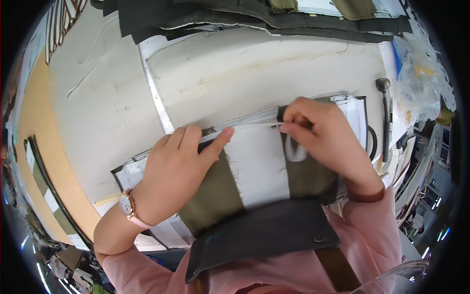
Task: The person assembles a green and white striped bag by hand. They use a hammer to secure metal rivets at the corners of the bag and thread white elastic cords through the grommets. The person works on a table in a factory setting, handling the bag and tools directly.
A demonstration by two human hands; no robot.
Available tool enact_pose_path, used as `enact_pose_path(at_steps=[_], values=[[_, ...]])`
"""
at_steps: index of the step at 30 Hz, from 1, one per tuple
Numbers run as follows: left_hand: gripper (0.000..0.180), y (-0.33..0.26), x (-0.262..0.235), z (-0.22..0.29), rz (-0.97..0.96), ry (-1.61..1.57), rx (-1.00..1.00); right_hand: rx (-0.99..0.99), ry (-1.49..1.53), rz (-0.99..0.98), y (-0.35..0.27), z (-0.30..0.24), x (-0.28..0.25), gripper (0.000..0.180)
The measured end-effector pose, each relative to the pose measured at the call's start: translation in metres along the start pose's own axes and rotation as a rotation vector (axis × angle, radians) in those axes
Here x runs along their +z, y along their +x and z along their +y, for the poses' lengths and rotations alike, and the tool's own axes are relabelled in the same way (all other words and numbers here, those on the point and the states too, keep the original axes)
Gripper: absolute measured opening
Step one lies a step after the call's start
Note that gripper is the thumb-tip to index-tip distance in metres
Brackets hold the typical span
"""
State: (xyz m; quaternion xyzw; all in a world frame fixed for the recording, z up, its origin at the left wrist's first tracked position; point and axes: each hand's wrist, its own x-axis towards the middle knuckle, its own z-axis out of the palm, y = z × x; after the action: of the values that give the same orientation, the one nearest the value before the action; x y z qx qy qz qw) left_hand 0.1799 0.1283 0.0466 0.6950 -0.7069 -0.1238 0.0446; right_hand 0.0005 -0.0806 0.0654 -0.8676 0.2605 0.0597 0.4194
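Note:
A fabric piece with olive bands (215, 193) and a white middle panel (259, 169) lies across the table edge in front of me. Its white panel has frayed side edges. My left hand (174, 161) rests on the piece's left half, fingers over the far edge and thumb stretched toward the white panel. Along that far edge runs a thin white strip (257, 124), pulled straight between the hands. My right hand (318, 130) pinches its right part, and a loose white loop (295, 150) hangs below the fingers. A dark grey flap (264, 232) covers the near side.
Dark fabric pieces (205, 17) are stacked at the far side of the pale table (264, 68). A clear plastic bag (421, 73) sits at the far right, near a black gooseneck fixture (385, 112). A black-edged strip (56, 188) lies at left.

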Motion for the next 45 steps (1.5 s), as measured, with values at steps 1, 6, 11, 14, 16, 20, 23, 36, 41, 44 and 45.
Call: enact_pose_path(at_steps=[1,6,11,14,16,20,23,36,41,44,45], values=[[0.057,0.001,0.001,0.002,0.000,0.054,0.015,0.078,0.163,-0.040,-0.006,0.006,-0.012,0.013],[0.050,0.017,0.015,-0.007,0.137,-0.273,0.132,0.162,0.141,0.044,-0.012,0.027,-0.020,0.012],[0.055,0.018,0.018,-0.003,0.134,-0.308,0.082,0.010,-0.062,0.186,-0.003,0.037,-0.005,0.015],[0.052,0.020,0.017,-0.001,0.110,-0.277,0.073,0.025,-0.078,0.170,-0.001,0.040,-0.005,0.014],[0.054,0.021,0.017,-0.001,0.096,-0.266,0.072,0.003,-0.090,0.183,-0.001,0.043,-0.004,0.014],[0.056,0.024,0.014,0.000,0.084,-0.253,0.061,0.039,-0.038,0.150,0.000,0.045,-0.006,0.014],[0.057,0.025,0.013,0.000,0.062,-0.265,0.054,0.088,-0.020,0.109,0.000,0.043,-0.010,0.014],[0.075,0.052,-0.002,0.014,-0.108,-0.090,0.027,0.010,-0.110,0.159,0.002,0.045,-0.006,0.019],[0.074,0.073,0.008,0.025,0.071,0.011,0.181,-0.010,-0.191,0.203,0.000,0.042,-0.003,0.022],[0.072,0.078,0.026,0.032,0.172,-0.097,0.288,0.018,-0.207,0.226,-0.005,0.039,-0.003,0.022],[0.071,0.078,0.026,0.031,0.161,-0.138,0.277,0.029,-0.182,0.224,-0.008,0.042,-0.006,0.022]])
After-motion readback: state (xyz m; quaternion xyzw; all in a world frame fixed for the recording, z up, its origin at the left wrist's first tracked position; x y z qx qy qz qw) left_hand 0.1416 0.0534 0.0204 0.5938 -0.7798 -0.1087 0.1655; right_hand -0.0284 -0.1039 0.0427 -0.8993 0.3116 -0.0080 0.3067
